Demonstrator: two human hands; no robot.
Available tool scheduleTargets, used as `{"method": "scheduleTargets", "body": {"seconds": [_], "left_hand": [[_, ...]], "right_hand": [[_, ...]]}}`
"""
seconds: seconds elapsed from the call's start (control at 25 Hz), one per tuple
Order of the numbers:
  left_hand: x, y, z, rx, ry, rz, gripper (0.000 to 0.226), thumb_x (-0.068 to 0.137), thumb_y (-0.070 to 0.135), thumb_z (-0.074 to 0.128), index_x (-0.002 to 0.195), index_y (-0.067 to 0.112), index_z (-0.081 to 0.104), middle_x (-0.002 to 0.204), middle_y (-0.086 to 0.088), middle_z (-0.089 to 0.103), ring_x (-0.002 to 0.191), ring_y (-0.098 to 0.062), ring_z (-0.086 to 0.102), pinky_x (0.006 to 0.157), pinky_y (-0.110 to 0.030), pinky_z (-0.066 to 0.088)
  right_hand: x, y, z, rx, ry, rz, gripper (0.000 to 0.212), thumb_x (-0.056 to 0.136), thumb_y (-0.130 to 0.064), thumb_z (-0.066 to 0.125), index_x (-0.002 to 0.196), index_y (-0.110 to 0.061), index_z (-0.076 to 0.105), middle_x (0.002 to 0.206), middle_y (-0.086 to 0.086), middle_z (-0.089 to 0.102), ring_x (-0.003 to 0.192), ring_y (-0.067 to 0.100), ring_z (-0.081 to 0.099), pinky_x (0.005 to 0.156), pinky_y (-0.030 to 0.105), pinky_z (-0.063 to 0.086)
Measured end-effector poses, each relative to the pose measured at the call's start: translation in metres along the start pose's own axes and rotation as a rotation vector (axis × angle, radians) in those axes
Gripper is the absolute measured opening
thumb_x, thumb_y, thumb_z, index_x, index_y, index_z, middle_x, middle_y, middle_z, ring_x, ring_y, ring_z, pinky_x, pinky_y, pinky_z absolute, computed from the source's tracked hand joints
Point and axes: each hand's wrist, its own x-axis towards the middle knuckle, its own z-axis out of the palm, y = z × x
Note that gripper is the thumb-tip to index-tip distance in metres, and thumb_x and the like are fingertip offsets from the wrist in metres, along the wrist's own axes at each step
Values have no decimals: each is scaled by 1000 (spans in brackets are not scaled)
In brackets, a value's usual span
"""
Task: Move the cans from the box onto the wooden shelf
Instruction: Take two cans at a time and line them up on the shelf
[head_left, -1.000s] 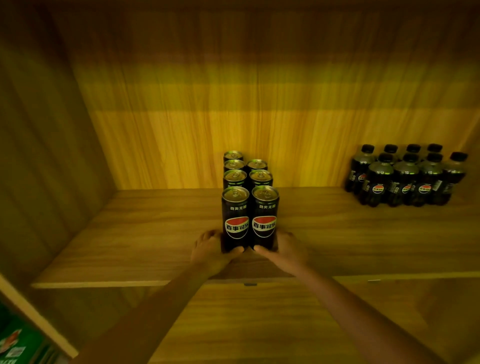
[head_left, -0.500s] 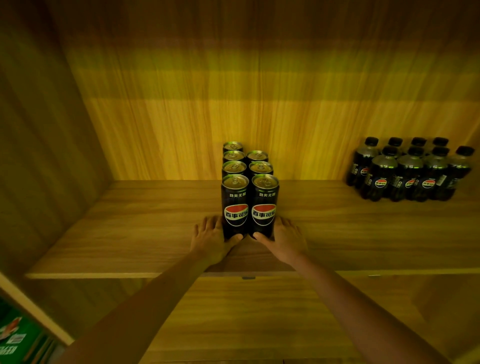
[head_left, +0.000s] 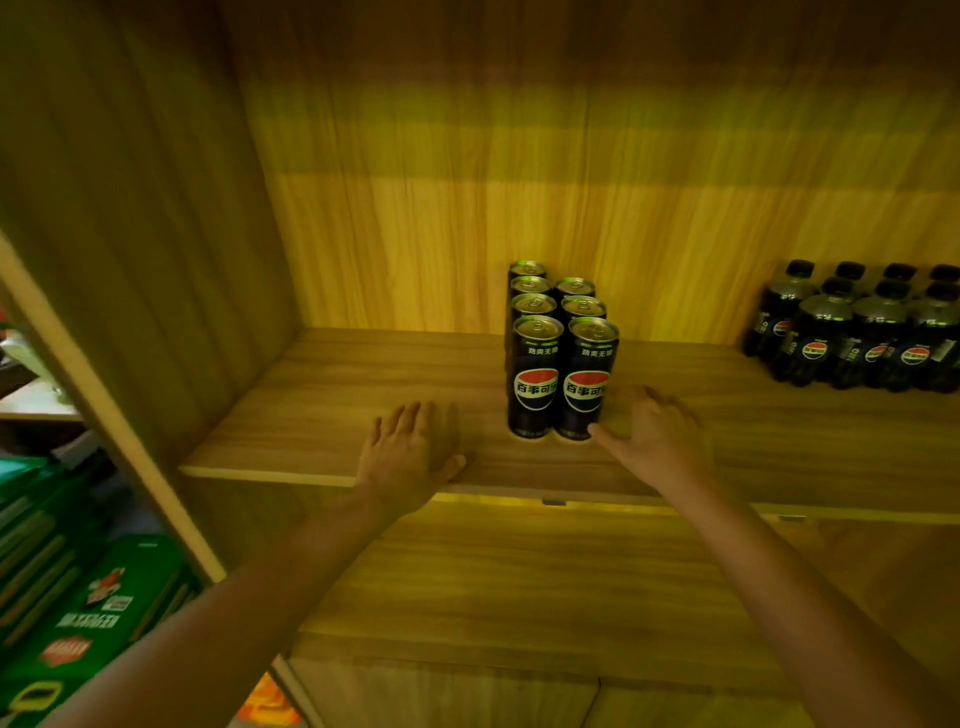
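The tall black cola cans (head_left: 558, 358) stand in two tight rows on the light wooden shelf (head_left: 337, 410). The left hand (head_left: 408, 457) lies spread and empty, apart from them. The right hand (head_left: 654, 441), fingers loose, seemingly touches the front can's base; a careless brush could topple the row.

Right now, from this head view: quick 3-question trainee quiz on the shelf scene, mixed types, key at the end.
1. True or false: the left hand is gripping a black cola can.
2. How many can tops show in the block on the wooden shelf? A) 5 B) 7 C) 10
3. Fill in: the black cola bottles stand to the ___ of the cans.

Key: 1 false, it lies open and apart from them, while the right hand sits open beside the front right can. 2 B. 3 right.
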Motion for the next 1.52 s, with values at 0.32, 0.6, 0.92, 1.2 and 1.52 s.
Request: {"method": "scheduleTargets", "body": {"seconds": [0.32,0.6,0.92,1.2,1.52], "left_hand": [[-92,-110,-46,4,35,-10,78,89,50,43,148,12,7,157,-10,12,144,-27,14,118,-42,12],[-180,-227,-66,23,85,120,77,86,47,51,145,11,18,153,-11,26,141,-28,25,115,-39,19],[-217,-288,-10,0,87,151,77,84,51,53,145,15,22,151,-8,31,141,-26,26,118,-44,19],[-222,-331,120,50,122,106,76,81,59,37,139,10,35,144,-12,43,134,-30,39,113,-47,25],[-252,-415,435,36,-51,91,71,83,51,45,139,9,34,142,-13,44,132,-31,40,111,-44,29]], "right_hand": [[-76,-121,5,4,18,-312,67,88,-46,50,142,-13,29,153,9,27,138,28,30,113,40,27],[-184,-230,53,28,-49,-311,67,89,-45,49,143,-11,27,152,10,30,139,25,28,115,36,22],[-224,-295,122,79,-164,-330,64,90,-43,48,143,-14,24,153,7,26,141,22,23,118,38,19],[-235,-275,266,117,-218,-375,64,90,-45,46,143,-15,25,153,7,27,141,23,25,118,40,19],[-312,-207,576,145,-335,-366,62,89,-45,49,140,-14,32,150,7,34,137,24,31,113,38,26]]}}
